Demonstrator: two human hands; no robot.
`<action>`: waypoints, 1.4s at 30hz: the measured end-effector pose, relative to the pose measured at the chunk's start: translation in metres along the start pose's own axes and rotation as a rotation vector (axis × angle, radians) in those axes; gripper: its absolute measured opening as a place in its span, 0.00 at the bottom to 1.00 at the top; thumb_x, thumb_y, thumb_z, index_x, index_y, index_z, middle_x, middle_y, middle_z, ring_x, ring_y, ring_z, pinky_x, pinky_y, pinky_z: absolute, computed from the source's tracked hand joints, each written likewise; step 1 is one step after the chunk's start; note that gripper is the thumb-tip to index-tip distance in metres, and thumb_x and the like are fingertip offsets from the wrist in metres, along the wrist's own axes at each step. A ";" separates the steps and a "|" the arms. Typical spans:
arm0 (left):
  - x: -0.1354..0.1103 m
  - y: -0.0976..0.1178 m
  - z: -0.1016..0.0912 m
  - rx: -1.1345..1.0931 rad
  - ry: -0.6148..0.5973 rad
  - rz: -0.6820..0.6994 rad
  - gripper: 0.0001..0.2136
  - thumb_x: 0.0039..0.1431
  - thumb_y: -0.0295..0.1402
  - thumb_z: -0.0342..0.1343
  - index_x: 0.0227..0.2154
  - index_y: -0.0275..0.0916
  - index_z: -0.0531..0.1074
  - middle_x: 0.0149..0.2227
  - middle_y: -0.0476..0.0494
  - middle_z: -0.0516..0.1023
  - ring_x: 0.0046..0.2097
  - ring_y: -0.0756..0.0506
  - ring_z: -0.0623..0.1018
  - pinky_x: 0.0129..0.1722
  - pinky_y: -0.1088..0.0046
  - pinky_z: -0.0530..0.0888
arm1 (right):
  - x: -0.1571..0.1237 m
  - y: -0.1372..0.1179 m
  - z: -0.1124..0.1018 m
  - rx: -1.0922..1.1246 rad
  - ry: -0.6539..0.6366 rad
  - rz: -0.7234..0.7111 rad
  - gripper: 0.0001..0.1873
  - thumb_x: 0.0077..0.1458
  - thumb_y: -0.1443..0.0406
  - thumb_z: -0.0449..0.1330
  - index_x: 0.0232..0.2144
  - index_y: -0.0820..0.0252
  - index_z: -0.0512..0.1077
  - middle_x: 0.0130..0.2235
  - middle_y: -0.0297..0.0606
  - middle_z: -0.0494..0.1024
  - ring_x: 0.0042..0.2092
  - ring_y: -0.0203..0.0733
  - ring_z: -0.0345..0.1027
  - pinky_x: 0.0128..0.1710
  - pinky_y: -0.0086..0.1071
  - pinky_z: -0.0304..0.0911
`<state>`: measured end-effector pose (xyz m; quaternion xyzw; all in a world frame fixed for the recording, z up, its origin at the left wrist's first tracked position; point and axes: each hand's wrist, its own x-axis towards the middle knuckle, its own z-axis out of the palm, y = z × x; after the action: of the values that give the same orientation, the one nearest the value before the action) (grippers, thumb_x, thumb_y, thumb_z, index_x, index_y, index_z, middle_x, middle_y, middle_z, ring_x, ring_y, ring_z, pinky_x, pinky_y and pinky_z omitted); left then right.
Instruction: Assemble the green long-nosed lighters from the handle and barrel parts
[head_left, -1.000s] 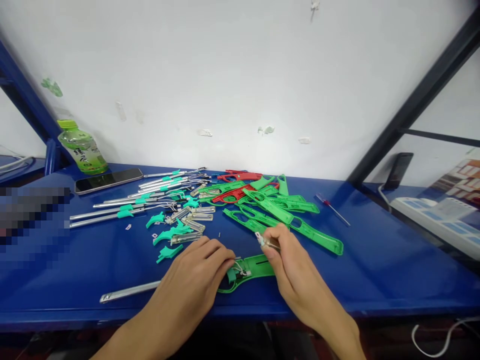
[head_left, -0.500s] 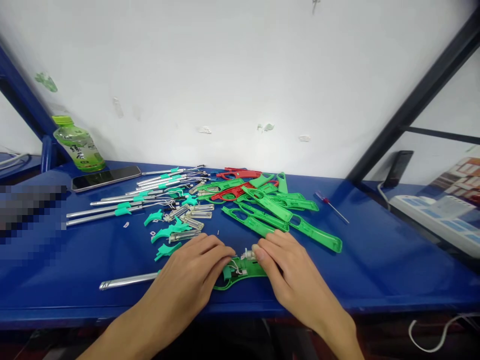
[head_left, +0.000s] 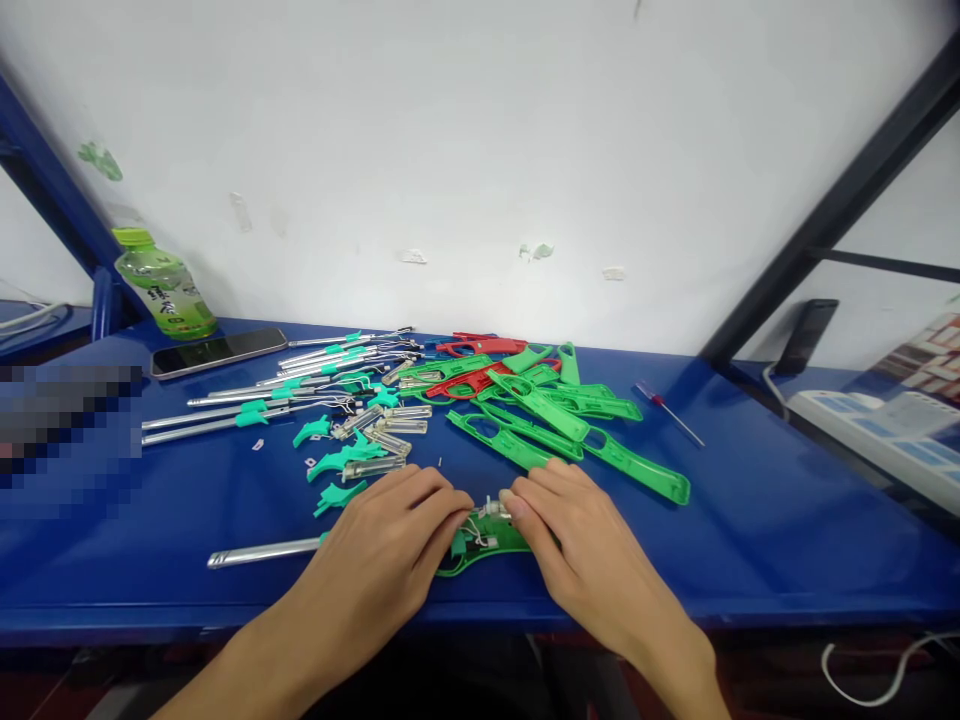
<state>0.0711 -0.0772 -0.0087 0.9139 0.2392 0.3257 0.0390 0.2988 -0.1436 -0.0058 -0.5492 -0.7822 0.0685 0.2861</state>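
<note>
My left hand [head_left: 405,532] is closed in a pinch at the left end of a green lighter shell half [head_left: 514,538]; whatever its fingertips grip is too small to make out. Between thumb and fingers, my right hand [head_left: 581,535] holds a clear lighter fuel tank [head_left: 495,508], its white valve end pointing left, just above the shell. Inside the shell lie a teal trigger [head_left: 458,544] and thin white wires [head_left: 477,534], partly hidden by my left hand. A silver lighter tube [head_left: 262,552] sticks out to the left beyond my left wrist.
Teal triggers [head_left: 341,497] and clear fuel tanks [head_left: 390,443] lie left of centre, beside several metal tubes [head_left: 217,425]. Green shell halves [head_left: 637,468] and red ones [head_left: 469,380] are piled behind my hands. A screwdriver [head_left: 671,412], phone [head_left: 217,352] and bottle [head_left: 166,290] stand around.
The whole view has shifted slightly to the right. Both hands keep nearly the same pose over the green shell, with the fuel tank still in my right fingers.
</note>
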 end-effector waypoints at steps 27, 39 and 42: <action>-0.005 0.001 0.002 0.076 0.009 0.059 0.12 0.81 0.26 0.47 0.45 0.39 0.77 0.40 0.45 0.82 0.39 0.42 0.81 0.44 0.62 0.79 | 0.001 -0.002 0.001 -0.006 -0.045 -0.005 0.18 0.83 0.63 0.48 0.38 0.54 0.70 0.36 0.33 0.74 0.40 0.44 0.64 0.50 0.43 0.59; -0.003 0.002 0.001 0.067 0.021 0.093 0.12 0.81 0.27 0.47 0.45 0.38 0.76 0.39 0.45 0.81 0.38 0.43 0.80 0.41 0.65 0.77 | 0.000 -0.002 0.002 0.002 -0.035 -0.013 0.19 0.82 0.63 0.48 0.37 0.54 0.71 0.36 0.33 0.74 0.39 0.45 0.64 0.49 0.42 0.59; -0.002 0.002 0.000 0.069 0.018 0.100 0.12 0.81 0.26 0.46 0.46 0.38 0.76 0.40 0.44 0.81 0.39 0.43 0.80 0.42 0.65 0.78 | 0.000 -0.002 0.002 0.008 -0.035 -0.014 0.19 0.83 0.63 0.47 0.37 0.54 0.71 0.36 0.33 0.74 0.40 0.45 0.64 0.49 0.42 0.59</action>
<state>0.0707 -0.0800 -0.0099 0.9226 0.2044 0.3270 -0.0108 0.2959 -0.1437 -0.0063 -0.5415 -0.7906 0.0793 0.2747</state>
